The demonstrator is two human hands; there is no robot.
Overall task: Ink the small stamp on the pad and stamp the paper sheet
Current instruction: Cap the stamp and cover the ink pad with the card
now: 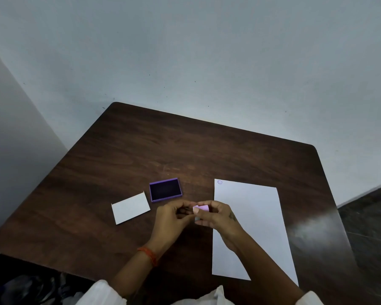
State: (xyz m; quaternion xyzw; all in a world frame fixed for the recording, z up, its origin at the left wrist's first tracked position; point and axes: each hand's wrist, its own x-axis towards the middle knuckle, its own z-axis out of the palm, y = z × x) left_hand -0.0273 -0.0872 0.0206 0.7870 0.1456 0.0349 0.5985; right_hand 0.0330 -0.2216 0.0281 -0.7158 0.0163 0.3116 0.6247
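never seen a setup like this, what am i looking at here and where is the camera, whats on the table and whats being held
There is no machine here: a person works with two bare hands, and the single picture comes from a wide-angle camera worn on their head, looking forward and down. That is why the arms enter from the bottom edge.

On the dark brown wooden table lies an open purple ink pad with a dark inking surface. Left of it sits a white rectangular lid or card; which one is hard to tell. To the right lies a long white paper sheet with one faint round mark at its far left corner.

The left hand and right hand meet above the table, together holding a small pink stamp between their fingertips.
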